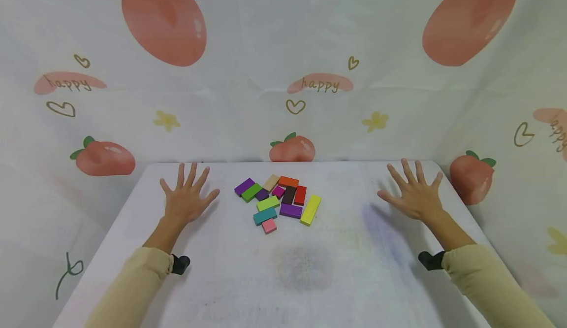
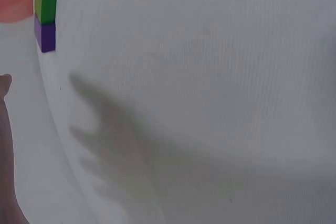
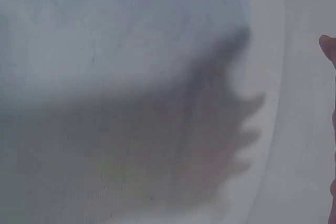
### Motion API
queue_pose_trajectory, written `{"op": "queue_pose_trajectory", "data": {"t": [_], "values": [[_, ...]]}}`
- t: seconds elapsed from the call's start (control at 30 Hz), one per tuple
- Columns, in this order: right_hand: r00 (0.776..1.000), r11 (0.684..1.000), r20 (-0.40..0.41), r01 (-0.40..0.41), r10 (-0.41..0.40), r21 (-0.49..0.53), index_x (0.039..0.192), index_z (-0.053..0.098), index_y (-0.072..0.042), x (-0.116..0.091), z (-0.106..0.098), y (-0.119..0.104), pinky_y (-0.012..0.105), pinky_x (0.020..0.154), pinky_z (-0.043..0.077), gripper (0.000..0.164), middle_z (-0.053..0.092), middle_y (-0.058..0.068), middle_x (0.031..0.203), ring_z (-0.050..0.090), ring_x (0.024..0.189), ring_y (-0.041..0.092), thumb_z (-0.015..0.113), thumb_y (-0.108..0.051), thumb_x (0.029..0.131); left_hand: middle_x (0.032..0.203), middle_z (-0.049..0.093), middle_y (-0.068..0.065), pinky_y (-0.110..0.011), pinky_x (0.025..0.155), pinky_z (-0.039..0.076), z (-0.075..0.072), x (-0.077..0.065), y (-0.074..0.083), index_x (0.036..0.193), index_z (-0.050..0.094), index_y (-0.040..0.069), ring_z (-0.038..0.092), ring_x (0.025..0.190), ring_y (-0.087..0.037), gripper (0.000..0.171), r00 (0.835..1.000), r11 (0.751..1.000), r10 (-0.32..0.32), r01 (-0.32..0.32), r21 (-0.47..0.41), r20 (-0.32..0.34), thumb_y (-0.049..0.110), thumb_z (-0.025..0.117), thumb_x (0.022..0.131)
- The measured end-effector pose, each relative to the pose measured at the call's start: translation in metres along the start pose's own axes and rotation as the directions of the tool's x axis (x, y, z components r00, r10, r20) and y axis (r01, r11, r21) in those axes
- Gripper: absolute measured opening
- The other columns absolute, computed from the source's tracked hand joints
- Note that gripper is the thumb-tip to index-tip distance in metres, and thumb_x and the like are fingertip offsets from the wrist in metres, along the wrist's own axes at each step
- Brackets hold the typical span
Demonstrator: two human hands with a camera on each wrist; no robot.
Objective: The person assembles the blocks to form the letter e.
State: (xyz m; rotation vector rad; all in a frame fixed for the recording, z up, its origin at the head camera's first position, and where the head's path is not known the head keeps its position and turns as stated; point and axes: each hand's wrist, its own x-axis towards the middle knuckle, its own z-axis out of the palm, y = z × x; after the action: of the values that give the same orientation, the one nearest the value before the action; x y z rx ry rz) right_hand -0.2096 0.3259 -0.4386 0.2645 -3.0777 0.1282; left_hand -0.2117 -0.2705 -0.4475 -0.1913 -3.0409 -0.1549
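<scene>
Fingers spread wide, my left hand (image 1: pixel 183 197) hovers over the left side of the table, holding nothing. My right hand (image 1: pixel 416 195) is spread the same way above the right side, also holding nothing. Between them a loose cluster of coloured wooden blocks lies on the table. A yellow block (image 1: pixel 311 210) is at its right, a pink block (image 1: pixel 269 226) at its front, beside a teal block (image 1: pixel 265 216). Nearest my left hand are a purple block (image 1: pixel 244 186) and a green block (image 1: pixel 251 192). In the left wrist view, the green block (image 2: pixel 46 6) and purple block (image 2: pixel 47 36) appear at upper left.
The white table (image 1: pixel 221 283) has a smudged grey patch in front of the blocks. A white curtain (image 1: pixel 248 37) printed with fruit hangs behind and at both sides. Black wrist straps (image 1: pixel 180 264) show at the sleeve cuffs. Shadows of both hands fall on the tabletop.
</scene>
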Motion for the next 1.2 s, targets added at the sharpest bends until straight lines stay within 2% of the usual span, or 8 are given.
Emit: {"op": "queue_pose_trajectory", "data": {"t": [0.23,0.43,0.57,0.83,1.0,1.2], "values": [[0.997,0.997,-0.01,0.072,-0.072,-0.016,0.16,0.019,-0.023,0.002,0.005,-0.02,0.082,0.1,-0.011,0.088,0.007,0.019,0.165,0.001,0.149,0.048,0.043,-0.072,0.092,0.165,0.013,-0.016,-0.081,0.104,-0.004,0.009,-0.002,0.025,0.158,0.028,0.019,-0.001,0.151,-0.041,0.078,0.995,0.994,0.096,-0.094,0.053,-0.029,0.061,0.047,0.095],[0.99,0.99,-0.013,0.139,-0.14,-0.025,0.159,0.023,-0.024,0.003,0.013,-0.037,0.081,0.102,-0.008,0.087,0.011,0.017,0.165,0.005,0.149,0.046,0.047,-0.071,0.09,0.166,0.015,-0.012,-0.079,0.106,0.001,0.016,-0.005,0.049,0.157,0.031,0.021,0.002,0.151,-0.039,0.079,0.983,0.981,0.182,-0.18,0.076,-0.03,0.061,0.05,0.092],[0.977,0.977,-0.019,0.211,-0.211,-0.019,0.158,0.025,-0.024,0.003,0.017,-0.048,0.08,0.104,-0.002,0.085,0.015,0.015,0.165,0.01,0.149,0.045,0.05,-0.068,0.091,0.166,0.014,-0.01,-0.078,0.107,0.0,0.019,-0.004,0.064,0.158,0.031,0.023,0.004,0.152,-0.038,0.079,0.972,0.97,0.234,-0.232,0.077,-0.016,0.063,0.05,0.092],[0.935,0.935,-0.003,0.354,-0.354,0.028,0.158,0.028,-0.025,0.005,0.02,-0.074,0.075,0.109,0.005,0.081,0.016,0.012,0.166,0.017,0.149,0.041,0.053,-0.065,0.092,0.166,0.018,-0.005,-0.077,0.108,0.007,0.02,-0.006,0.094,0.155,0.036,0.025,0.009,0.152,-0.035,0.073,0.933,0.931,0.361,-0.36,0.064,0.001,0.063,0.047,0.094],[0.922,0.921,0.013,0.387,-0.388,0.031,0.158,0.03,-0.024,0.006,0.023,-0.088,0.072,0.112,0.007,0.082,0.018,0.012,0.165,0.019,0.149,0.039,0.054,-0.065,0.091,0.165,0.02,-0.005,-0.076,0.11,0.007,0.019,-0.009,0.11,0.155,0.037,0.025,0.011,0.152,-0.034,0.071,0.901,0.9,0.432,-0.433,0.046,0.018,0.061,0.047,0.095],[0.904,0.905,0.04,0.423,-0.425,0.047,0.158,0.03,-0.024,0.006,0.028,-0.103,0.071,0.113,0.011,0.082,0.019,0.01,0.165,0.021,0.149,0.036,0.055,-0.064,0.091,0.164,0.023,-0.005,-0.076,0.109,0.012,0.024,-0.013,0.125,0.155,0.036,0.03,0.015,0.151,-0.035,0.07,0.881,0.882,0.469,-0.47,0.008,0.063,0.064,0.045,0.095]]}}
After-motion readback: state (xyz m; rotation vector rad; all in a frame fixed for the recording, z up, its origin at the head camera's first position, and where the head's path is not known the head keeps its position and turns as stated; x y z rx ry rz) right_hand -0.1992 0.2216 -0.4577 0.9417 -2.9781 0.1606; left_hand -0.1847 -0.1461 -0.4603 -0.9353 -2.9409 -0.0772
